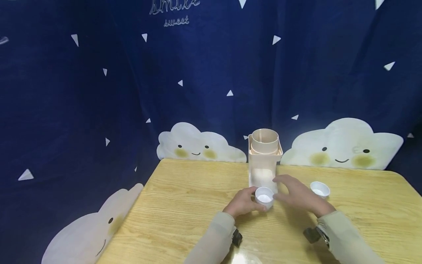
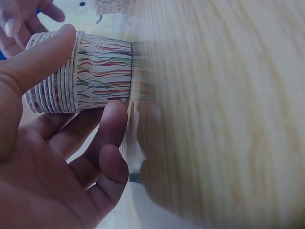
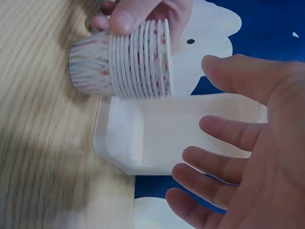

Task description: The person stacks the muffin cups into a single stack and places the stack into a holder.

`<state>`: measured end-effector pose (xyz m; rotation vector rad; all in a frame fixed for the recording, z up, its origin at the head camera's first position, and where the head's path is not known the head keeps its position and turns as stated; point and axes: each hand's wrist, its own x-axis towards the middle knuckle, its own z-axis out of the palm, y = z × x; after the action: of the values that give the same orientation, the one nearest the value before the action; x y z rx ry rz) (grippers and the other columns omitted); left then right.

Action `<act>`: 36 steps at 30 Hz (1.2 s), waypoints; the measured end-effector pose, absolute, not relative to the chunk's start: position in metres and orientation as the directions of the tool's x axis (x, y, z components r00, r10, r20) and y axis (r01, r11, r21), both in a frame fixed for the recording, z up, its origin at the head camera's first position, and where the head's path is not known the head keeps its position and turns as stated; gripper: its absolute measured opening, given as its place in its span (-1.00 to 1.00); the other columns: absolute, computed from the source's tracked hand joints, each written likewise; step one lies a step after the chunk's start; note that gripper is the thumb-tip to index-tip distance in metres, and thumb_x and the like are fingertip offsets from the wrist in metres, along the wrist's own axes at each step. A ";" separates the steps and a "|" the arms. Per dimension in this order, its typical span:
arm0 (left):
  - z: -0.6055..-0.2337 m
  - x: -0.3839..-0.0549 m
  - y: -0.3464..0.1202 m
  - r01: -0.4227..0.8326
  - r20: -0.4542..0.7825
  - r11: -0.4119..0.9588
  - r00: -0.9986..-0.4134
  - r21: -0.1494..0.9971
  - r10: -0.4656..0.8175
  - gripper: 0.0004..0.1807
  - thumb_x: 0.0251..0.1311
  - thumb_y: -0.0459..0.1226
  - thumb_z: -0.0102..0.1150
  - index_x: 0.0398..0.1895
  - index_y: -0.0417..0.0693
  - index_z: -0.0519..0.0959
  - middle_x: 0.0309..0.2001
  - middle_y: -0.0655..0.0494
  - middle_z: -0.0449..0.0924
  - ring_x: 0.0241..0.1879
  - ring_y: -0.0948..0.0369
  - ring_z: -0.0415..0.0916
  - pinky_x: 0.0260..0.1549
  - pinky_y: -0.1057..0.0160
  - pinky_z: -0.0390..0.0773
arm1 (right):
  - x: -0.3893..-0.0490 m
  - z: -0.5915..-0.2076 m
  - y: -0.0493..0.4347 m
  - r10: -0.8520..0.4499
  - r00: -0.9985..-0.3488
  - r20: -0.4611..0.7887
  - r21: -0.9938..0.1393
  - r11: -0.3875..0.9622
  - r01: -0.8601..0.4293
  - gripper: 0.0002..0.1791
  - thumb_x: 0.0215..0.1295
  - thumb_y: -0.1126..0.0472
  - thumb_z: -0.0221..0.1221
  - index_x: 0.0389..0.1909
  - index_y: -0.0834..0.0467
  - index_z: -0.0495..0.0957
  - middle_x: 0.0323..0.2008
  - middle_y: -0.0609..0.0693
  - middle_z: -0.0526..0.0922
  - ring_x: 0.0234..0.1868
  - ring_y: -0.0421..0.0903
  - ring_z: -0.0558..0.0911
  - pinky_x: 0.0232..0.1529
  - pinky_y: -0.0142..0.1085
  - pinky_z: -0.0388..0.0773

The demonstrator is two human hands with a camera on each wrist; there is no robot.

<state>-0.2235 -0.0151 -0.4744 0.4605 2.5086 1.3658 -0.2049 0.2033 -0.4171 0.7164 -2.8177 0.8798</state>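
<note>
My left hand (image 1: 242, 202) grips a stack of nested paper cups (image 1: 264, 198) at the front of the pale pink holder. In the left wrist view the cups (image 2: 104, 71) show wavy red, green and blue lines, with the thumb over their rims and fingers beneath. My right hand (image 1: 296, 194) is just right of the stack, apart from it, its fingers spread and holding nothing in the right wrist view. Behind both hands stands the pale pink holder (image 1: 262, 161), with a round open tube (image 1: 265, 141) at its top and a hollow front.
A second white cup (image 1: 319, 189) stands on the wooden table (image 1: 197, 205), partly behind my right hand. Dark blue curtain (image 1: 211, 66) with cloud faces hangs along the table's back and left edges. A bright glare (image 1: 239, 258) lies at the near edge.
</note>
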 end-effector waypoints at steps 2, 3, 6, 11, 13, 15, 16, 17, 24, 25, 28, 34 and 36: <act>-0.474 -0.223 -0.014 0.147 -0.074 0.508 -0.918 0.849 0.389 -0.40 -0.16 -0.21 0.60 0.07 0.19 0.62 -0.13 0.31 0.69 -0.23 0.38 0.49 -0.22 0.38 0.49 | -0.205 -0.418 0.208 -0.402 -0.881 0.248 -0.514 0.717 -0.471 -0.46 0.21 0.13 0.32 0.13 0.35 0.50 0.11 0.33 0.59 0.19 0.35 0.52 0.20 0.23 0.41; -0.474 -0.222 -0.014 0.141 -0.078 0.507 -0.919 0.850 0.387 -0.39 -0.17 -0.21 0.60 0.07 0.18 0.62 -0.13 0.31 0.68 -0.25 0.38 0.48 -0.24 0.38 0.48 | -0.206 -0.418 0.211 -0.401 -0.880 0.254 -0.515 0.715 -0.474 -0.47 0.22 0.12 0.31 0.12 0.35 0.50 0.10 0.33 0.60 0.19 0.35 0.52 0.19 0.23 0.42; -0.473 -0.222 -0.014 0.126 -0.090 0.514 -0.923 0.849 0.375 -0.37 -0.18 -0.21 0.60 0.09 0.18 0.61 -0.14 0.31 0.68 -0.27 0.37 0.47 -0.24 0.38 0.48 | -0.207 -0.418 0.217 -0.392 -0.886 0.248 -0.515 0.721 -0.463 -0.47 0.26 0.09 0.30 0.13 0.33 0.50 0.11 0.31 0.59 0.20 0.34 0.52 0.20 0.22 0.42; -0.471 -0.220 -0.013 0.131 -0.085 0.520 -0.925 0.844 0.371 -0.35 -0.19 -0.21 0.60 0.10 0.16 0.60 -0.15 0.31 0.67 -0.21 0.38 0.49 -0.14 0.35 0.48 | -0.207 -0.413 0.235 -0.361 -0.913 0.189 -0.515 0.756 -0.405 -0.42 0.28 0.07 0.28 0.18 0.38 0.45 0.17 0.41 0.52 0.17 0.41 0.49 0.13 0.25 0.44; -0.471 -0.220 -0.013 0.133 -0.083 0.521 -0.925 0.843 0.371 -0.34 -0.18 -0.20 0.60 0.12 0.15 0.59 -0.13 0.31 0.67 -0.17 0.37 0.50 -0.08 0.33 0.48 | -0.209 -0.412 0.245 -0.341 -0.925 0.167 -0.518 0.768 -0.376 -0.40 0.30 0.08 0.26 0.20 0.40 0.43 0.18 0.44 0.49 0.15 0.45 0.49 0.10 0.26 0.45; -0.472 -0.220 -0.013 0.130 -0.084 0.521 -0.927 0.844 0.367 -0.33 -0.18 -0.19 0.60 0.13 0.16 0.58 -0.12 0.31 0.67 -0.13 0.36 0.52 -0.03 0.30 0.48 | -0.212 -0.412 0.256 -0.317 -0.938 0.139 -0.515 0.786 -0.342 -0.38 0.32 0.06 0.24 0.23 0.41 0.40 0.21 0.46 0.46 0.15 0.47 0.49 0.07 0.25 0.47; -0.473 -0.220 -0.013 0.128 -0.083 0.520 -0.928 0.845 0.364 -0.33 -0.17 -0.19 0.60 0.13 0.16 0.58 -0.11 0.31 0.67 -0.10 0.35 0.52 0.00 0.28 0.48 | -0.214 -0.412 0.262 -0.307 -0.943 0.127 -0.516 0.792 -0.328 -0.37 0.33 0.06 0.23 0.24 0.43 0.39 0.21 0.48 0.45 0.14 0.49 0.48 0.05 0.26 0.47; -0.473 -0.220 -0.013 0.126 -0.083 0.518 -0.929 0.846 0.362 -0.33 -0.17 -0.19 0.59 0.14 0.17 0.58 -0.11 0.31 0.67 -0.08 0.34 0.53 0.02 0.26 0.49 | -0.216 -0.413 0.267 -0.293 -0.949 0.116 -0.515 0.799 -0.310 -0.37 0.35 0.05 0.21 0.25 0.43 0.38 0.23 0.49 0.43 0.15 0.50 0.47 0.05 0.26 0.47; -0.475 -0.221 -0.012 0.128 -0.087 0.526 -0.927 0.841 0.364 -0.34 -0.14 -0.17 0.58 0.14 0.20 0.57 -0.08 0.33 0.67 -0.02 0.33 0.53 0.08 0.23 0.48 | -0.232 -0.425 0.304 -0.228 -0.970 0.082 -0.477 0.846 -0.239 -0.36 0.37 0.05 0.17 0.24 0.48 0.36 0.21 0.55 0.41 0.16 0.53 0.43 0.05 0.30 0.45; -0.475 -0.221 -0.013 0.129 -0.087 0.525 -0.926 0.841 0.367 -0.33 -0.14 -0.17 0.58 0.15 0.20 0.57 -0.07 0.33 0.67 -0.02 0.33 0.53 0.08 0.23 0.48 | -0.233 -0.427 0.308 -0.230 -0.970 0.082 -0.472 0.848 -0.241 -0.36 0.37 0.06 0.17 0.23 0.49 0.36 0.21 0.56 0.41 0.17 0.53 0.42 0.06 0.31 0.43; -0.475 -0.221 -0.014 0.126 -0.092 0.516 -0.922 0.847 0.376 -0.34 -0.12 -0.18 0.57 0.16 0.20 0.56 -0.07 0.32 0.67 -0.03 0.34 0.53 0.05 0.24 0.48 | -0.236 -0.433 0.320 -0.240 -0.967 0.082 -0.462 0.851 -0.251 -0.37 0.36 0.09 0.17 0.22 0.51 0.36 0.19 0.57 0.41 0.19 0.55 0.38 0.12 0.34 0.37; -0.476 -0.220 -0.014 0.125 -0.093 0.510 -0.920 0.851 0.381 -0.36 -0.12 -0.18 0.56 0.14 0.22 0.57 -0.08 0.33 0.67 -0.06 0.35 0.52 -0.02 0.28 0.49 | -0.237 -0.441 0.340 -0.265 -0.962 0.069 -0.447 0.854 -0.267 -0.38 0.24 0.20 0.23 0.22 0.48 0.36 0.19 0.58 0.41 0.20 0.56 0.35 0.13 0.36 0.33; -0.476 -0.220 -0.014 0.127 -0.090 0.511 -0.921 0.850 0.379 -0.35 -0.12 -0.18 0.57 0.14 0.21 0.57 -0.08 0.32 0.67 -0.05 0.35 0.53 -0.03 0.29 0.49 | -0.237 -0.443 0.345 -0.276 -0.960 0.051 -0.440 0.857 -0.269 -0.32 0.12 0.23 0.27 0.24 0.47 0.35 0.19 0.57 0.42 0.20 0.56 0.36 0.13 0.36 0.33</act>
<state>-0.2203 -0.0140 -0.4764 0.4277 2.4907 1.3681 -0.2374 0.3448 -0.4426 0.4460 -3.0400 0.7179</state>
